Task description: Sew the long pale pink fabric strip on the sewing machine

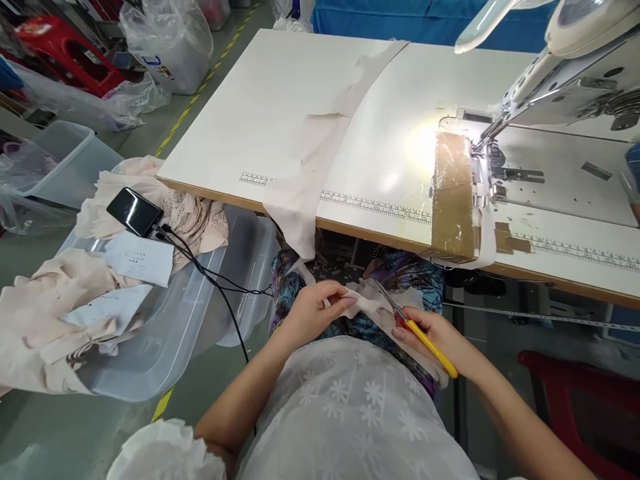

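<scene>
Over my lap, my left hand pinches the edge of a pale pink piece of fabric between thumb and fingers. My right hand is closed around scissors with yellow handles, their metal blades pointing up and left beside the fabric. Part of the fabric hangs down under my right hand. Whether that hand also grips the cloth, I cannot tell. A long pale fabric strip lies across the white table and droops over its front edge near my left hand.
A sewing machine with a lit needle area stands on the table's right side. At left, a clear plastic bin holds pale garments, paper slips and a black phone with cables. A red stool is at lower right.
</scene>
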{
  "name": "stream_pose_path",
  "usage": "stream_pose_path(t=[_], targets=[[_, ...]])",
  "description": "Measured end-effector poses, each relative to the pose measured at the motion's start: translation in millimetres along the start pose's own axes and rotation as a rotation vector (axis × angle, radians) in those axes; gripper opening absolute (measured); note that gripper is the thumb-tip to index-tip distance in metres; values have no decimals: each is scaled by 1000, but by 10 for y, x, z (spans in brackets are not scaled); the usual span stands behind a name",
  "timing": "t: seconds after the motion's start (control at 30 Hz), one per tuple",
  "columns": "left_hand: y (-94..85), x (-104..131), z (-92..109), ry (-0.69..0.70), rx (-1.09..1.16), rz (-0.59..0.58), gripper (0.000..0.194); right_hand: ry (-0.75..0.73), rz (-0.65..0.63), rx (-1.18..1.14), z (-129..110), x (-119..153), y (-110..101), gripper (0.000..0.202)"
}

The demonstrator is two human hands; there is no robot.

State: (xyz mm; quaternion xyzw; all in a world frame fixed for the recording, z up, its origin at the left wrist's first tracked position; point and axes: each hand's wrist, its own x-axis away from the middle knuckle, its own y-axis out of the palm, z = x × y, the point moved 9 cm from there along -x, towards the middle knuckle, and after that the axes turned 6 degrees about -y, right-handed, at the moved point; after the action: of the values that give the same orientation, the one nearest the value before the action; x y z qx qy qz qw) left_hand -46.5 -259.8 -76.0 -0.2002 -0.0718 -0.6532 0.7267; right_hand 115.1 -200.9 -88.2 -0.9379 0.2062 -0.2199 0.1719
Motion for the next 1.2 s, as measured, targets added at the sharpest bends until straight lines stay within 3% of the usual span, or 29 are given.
stream_pose_path(t=[0.07, 0.13, 0.33, 0.53, 0.67, 0.93, 1.2], targets=[[-65, -32, 128, 94, -113, 115, 24, -1, -40, -14, -15, -8, 5, 48], [-64, -48, 165, 126, -88, 122, 26, -12, -75, -19, -10, -23, 19, 47], [210, -70, -55, -180, 318, -195, 42, -43, -207, -52, 30, -134, 92, 49], [214, -96, -138, -248, 452, -212, 48, -49, -307, -29, 12, -232, 107, 55], [201, -113, -180, -258, 449, -200, 49, -65, -295, 77, -3, -258, 89, 56], [213, -144, -202, -257, 453, -187, 49, -67, -110, 430, -73, -254, -66, 53], [231, -103, -203, -265, 463, -230, 50, -57, -84, 442, 2, -238, -51, 51]])
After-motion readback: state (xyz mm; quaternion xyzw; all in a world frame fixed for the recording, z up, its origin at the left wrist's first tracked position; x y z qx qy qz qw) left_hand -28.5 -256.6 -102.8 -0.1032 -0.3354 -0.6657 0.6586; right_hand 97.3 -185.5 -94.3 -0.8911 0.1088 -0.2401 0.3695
